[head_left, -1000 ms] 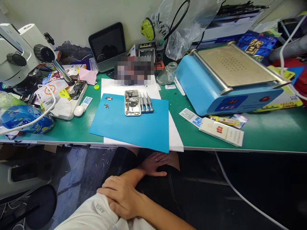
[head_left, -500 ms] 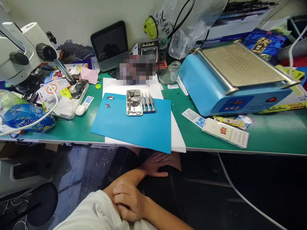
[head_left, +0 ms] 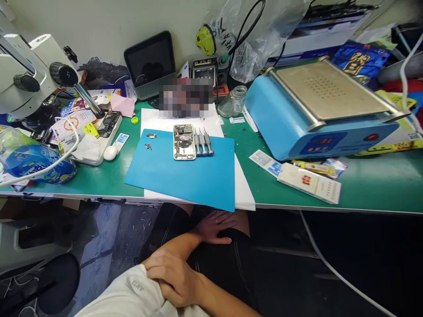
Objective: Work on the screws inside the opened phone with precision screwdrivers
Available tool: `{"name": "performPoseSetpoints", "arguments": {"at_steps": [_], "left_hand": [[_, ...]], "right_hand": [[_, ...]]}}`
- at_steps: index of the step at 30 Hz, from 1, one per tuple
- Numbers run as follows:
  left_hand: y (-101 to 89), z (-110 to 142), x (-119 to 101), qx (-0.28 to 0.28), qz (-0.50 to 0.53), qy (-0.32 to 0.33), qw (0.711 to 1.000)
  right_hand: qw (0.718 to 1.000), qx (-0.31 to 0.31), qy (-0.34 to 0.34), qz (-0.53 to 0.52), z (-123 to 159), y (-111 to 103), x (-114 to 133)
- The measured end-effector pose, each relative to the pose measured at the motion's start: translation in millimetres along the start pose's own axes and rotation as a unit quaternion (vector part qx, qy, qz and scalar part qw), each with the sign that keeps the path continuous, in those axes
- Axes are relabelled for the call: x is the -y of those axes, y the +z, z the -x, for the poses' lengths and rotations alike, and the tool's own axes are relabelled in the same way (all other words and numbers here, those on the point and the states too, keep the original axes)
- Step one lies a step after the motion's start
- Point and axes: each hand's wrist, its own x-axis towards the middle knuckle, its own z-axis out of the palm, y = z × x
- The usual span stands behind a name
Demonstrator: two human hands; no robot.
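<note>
My left hand (head_left: pixel 214 226) lies flat on my dark-clothed thigh just below the table edge, fingers stretched out and holding nothing. My right hand (head_left: pixel 172 278) crosses over my left forearm, and its fingers curl on the hem of my white sleeve (head_left: pixel 132 293). On the table above, an opened phone (head_left: pixel 183 141) lies on a blue mat (head_left: pixel 185 171), with three metal screwdrivers (head_left: pixel 202 143) beside it on the right. Small loose parts (head_left: pixel 148 141) sit on the mat's left corner. Both hands are well below the table and touch nothing on it.
A blue heating machine (head_left: pixel 317 132) stands at the right, and a microscope (head_left: pixel 23 75) at the left. A glass jar (head_left: pixel 233 101), a small screen (head_left: pixel 150 61), a white box (head_left: pixel 309 182), a water bottle (head_left: pixel 33 160) and a white cable (head_left: pixel 333 268) surround the green table (head_left: pixel 363 185).
My right hand has shifted slightly on my left arm and its fingers have curled tighter on the sleeve. My left hand has stayed still on my thigh.
</note>
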Motion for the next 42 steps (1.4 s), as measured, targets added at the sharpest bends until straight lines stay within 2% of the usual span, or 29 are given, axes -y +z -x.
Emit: {"name": "performPoseSetpoints", "arguments": {"at_steps": [3, 6, 11, 20, 30, 42], "left_hand": [[0.2, 0.0, 0.3, -0.003, -0.001, 0.002, 1.000], [0.9, -0.2, 0.7, -0.009, 0.002, 0.003, 1.000], [2.0, -0.6, 1.6, -0.012, 0.009, 0.005, 1.000], [-0.9, 0.2, 0.7, 0.006, 0.009, 0.001, 1.000], [-4.3, -0.6, -0.6, 0.026, 0.012, -0.003, 1.000], [2.5, -0.8, 0.7, -0.001, 0.031, 0.000, 1.000]], "right_hand": [[0.999, -0.035, 0.011, -0.008, 0.7, 1.0, -1.0], [0.998, -0.060, 0.035, 0.000, 14.1, -1.1, -2.0], [0.996, -0.063, 0.065, 0.025, 30.7, -3.9, -0.7], [0.988, -0.077, 0.129, 0.027, 34.2, -3.2, -2.6], [0.989, -0.069, 0.130, -0.003, 35.0, -4.9, -0.5], [0.993, -0.050, 0.106, 0.026, 34.7, -8.8, 3.5]]}}
